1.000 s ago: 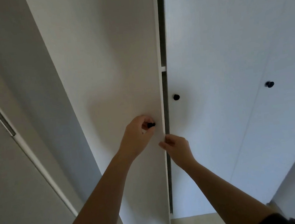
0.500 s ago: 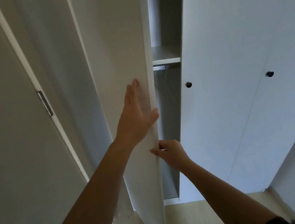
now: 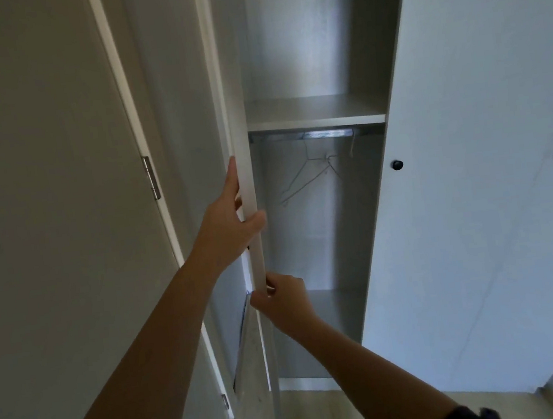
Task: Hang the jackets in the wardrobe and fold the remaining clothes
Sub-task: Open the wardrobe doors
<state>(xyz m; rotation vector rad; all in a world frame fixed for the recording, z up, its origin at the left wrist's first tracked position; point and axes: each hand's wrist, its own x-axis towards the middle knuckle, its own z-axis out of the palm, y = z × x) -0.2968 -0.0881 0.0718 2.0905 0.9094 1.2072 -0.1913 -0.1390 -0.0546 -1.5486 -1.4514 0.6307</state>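
The left hand (image 3: 230,223) clasps the free edge of the open door (image 3: 241,137), its fingers laid straight along the outer face and its thumb hooked over the edge onto the inner side. Lower down the same edge, the right hand (image 3: 285,303) pinches the door, with the fingers curled round it and the thumb on the near side. Both forearms reach up from the bottom of the view.

Straight ahead stands the wardrobe (image 3: 399,57), its left bay exposed. A shelf (image 3: 317,122) splits the bay into an upper and a lower compartment. Just under the shelf runs a metal rail (image 3: 315,135), and thin wire hangers (image 3: 301,180) hang from it in the lower compartment. There are at least two, but their lines cross and an exact count is unclear.

Half a second ago the door stood less open, the left palm lay flat on its face and the hangers were hidden. Now the door is turned almost edge-on and the gap is much wider.

Counted: two hands on one open door, two closed doors to the right, and two black knobs (image 3: 397,165). There is one shelf and one rail. To the left is a room door (image 3: 43,201) with two hinges (image 3: 151,178). Pale wooden floor (image 3: 326,417) shows below.
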